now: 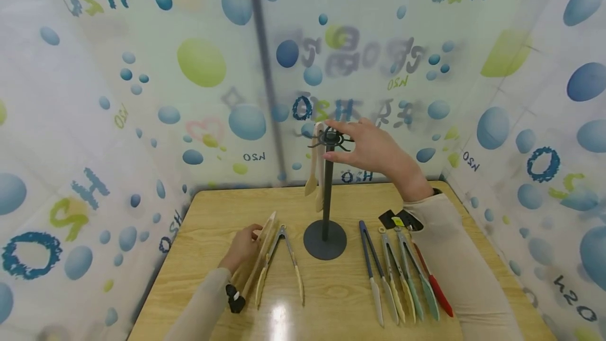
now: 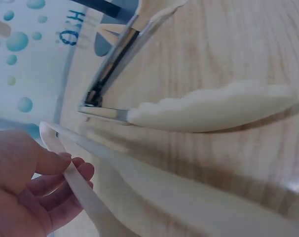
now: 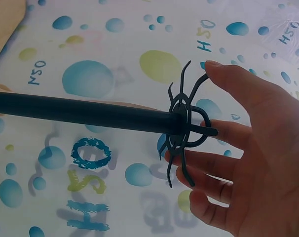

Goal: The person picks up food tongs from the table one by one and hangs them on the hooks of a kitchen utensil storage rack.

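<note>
On the table's left side, my left hand point(image 1: 243, 249) pinches beige tongs point(image 2: 174, 192) near their looped top, thumb against the fingers. The tongs' two arms spread apart toward me. Right beside them lie metal tongs with cream wavy ends point(image 2: 204, 108), spread in a V. A dark stand point(image 1: 327, 193) with a round base and curved hooks stands upright at the middle. My right hand point(image 1: 369, 146) holds its hooked top, thumb on one hook and fingers curved around the far side. Pale tongs point(image 1: 312, 172) hang from a hook on the stand's left.
To the right of the stand lie blue-handled tongs point(image 1: 366, 249), cream-ended tongs point(image 1: 392, 272), green-ended tongs point(image 1: 409, 262) and red tongs point(image 1: 437, 293), partly behind my right sleeve. A patterned curtain point(image 1: 203, 120) surrounds the wooden table point(image 1: 331, 299).
</note>
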A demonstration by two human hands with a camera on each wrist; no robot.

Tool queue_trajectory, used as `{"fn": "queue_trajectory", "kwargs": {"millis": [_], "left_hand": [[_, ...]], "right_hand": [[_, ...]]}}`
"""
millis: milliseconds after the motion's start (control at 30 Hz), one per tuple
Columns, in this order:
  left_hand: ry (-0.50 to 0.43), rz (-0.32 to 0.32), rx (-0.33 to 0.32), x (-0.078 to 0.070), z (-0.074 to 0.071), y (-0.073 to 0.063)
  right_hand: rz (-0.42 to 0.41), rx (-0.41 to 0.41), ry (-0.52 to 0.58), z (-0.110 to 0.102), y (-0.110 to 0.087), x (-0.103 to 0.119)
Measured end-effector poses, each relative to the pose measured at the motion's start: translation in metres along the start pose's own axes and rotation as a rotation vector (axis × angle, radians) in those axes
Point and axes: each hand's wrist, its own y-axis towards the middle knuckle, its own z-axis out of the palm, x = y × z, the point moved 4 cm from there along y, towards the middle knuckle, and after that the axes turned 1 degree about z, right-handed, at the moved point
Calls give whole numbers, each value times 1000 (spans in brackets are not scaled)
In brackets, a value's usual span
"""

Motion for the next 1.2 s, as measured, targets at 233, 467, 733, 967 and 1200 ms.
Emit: {"fn": "queue_trajectory", "kwargs": {"millis": [233,467,733,967,1200], "left_hand": [[-39,20,-50,-13,-15,4],[-63,33,-87,-32,-30,10],[-99,144,-188,-58,-51,17],[-160,214,-258,-89,-68,20],[-252,313,-340,-121,-86,24]], "right_hand": [[15,0,27,-2,0,1],[14,-43,39,-2,1,3],[-23,-98,43,-1,1,7],[-14,-83,70,2,1,4],[-5,-91,65,4,2,3]]}}
